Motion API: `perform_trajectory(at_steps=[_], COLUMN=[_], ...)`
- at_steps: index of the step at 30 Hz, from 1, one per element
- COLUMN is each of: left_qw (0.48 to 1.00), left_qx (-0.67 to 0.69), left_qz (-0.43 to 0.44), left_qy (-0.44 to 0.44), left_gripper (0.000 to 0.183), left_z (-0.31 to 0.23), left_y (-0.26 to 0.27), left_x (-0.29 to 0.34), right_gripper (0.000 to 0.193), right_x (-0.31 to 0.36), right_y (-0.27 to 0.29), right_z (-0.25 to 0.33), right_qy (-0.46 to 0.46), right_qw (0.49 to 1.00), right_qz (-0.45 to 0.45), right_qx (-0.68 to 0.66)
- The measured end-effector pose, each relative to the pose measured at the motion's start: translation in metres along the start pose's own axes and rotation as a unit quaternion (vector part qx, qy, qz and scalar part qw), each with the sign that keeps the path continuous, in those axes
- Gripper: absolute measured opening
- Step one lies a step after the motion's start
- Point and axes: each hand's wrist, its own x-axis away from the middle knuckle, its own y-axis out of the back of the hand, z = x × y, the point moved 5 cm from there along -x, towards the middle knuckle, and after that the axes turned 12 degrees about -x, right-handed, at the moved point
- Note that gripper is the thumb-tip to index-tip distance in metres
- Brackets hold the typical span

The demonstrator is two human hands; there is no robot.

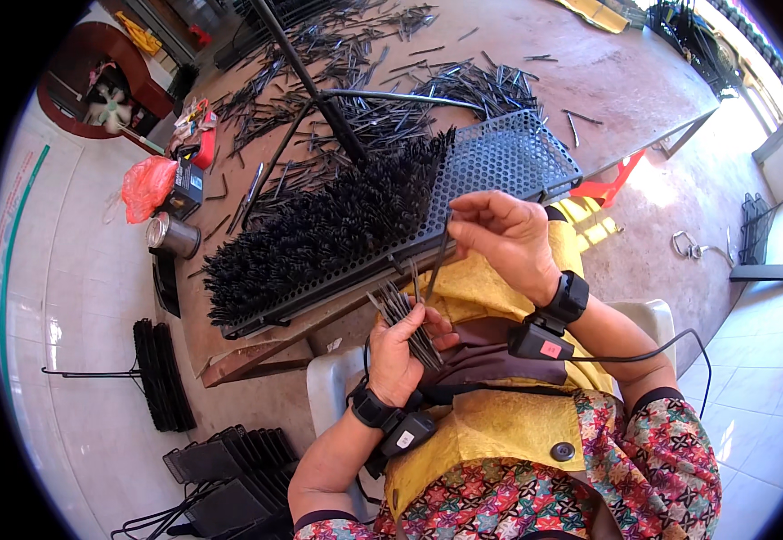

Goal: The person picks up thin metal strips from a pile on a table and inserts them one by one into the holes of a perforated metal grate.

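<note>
Held across my lap, a bundle of thin dark strips [397, 312] is gripped by my left hand [398, 356]. Just above it, my right hand [505, 241] is closed in a pinch on one dark strip [438, 263], beside the front edge of a black perforated panel [510, 155]. Dense black bristle-like tufts [319, 225] cover the left and middle of this panel, while its right end shows bare holes. My hands are close together, with the right one higher and farther right.
Loose dark strips [342, 99] lie scattered on the brown table [616, 63]. A slanted black pole [315, 85] rises behind the panel. A metal can [174, 236] and a red plastic bag [147, 187] sit at the table's left. Black racks [238, 486] stand on the floor below.
</note>
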Motion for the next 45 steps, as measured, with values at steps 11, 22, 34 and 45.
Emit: perform_trajectory(at_steps=[11,22,34,45], left_qw=[1.0,0.999,0.988,0.993], left_qx=[-0.018,-0.031,-0.139,-0.053], left_qz=[0.001,-0.005,0.062,0.068], left_qy=[-0.009,-0.015,-0.017,0.078], left_gripper=[0.007,0.009,0.015,0.023], left_z=[0.0,-0.001,-0.019,-0.007], left_y=[-0.008,-0.011,-0.054,-0.08], left_x=[0.003,0.002,-0.01,-0.068], right_gripper=[0.014,0.016,0.012,0.01], right_x=[-0.029,-0.023,0.007,-0.048], right_y=[-0.01,-0.023,0.013,0.06], right_z=[0.004,-0.005,-0.007,0.033], right_qy=[0.344,0.379,-0.095,0.148], right_qw=[0.899,0.852,0.979,0.957], right_qz=[0.031,0.142,0.153,0.007], right_qx=[0.271,0.332,0.09,0.251])
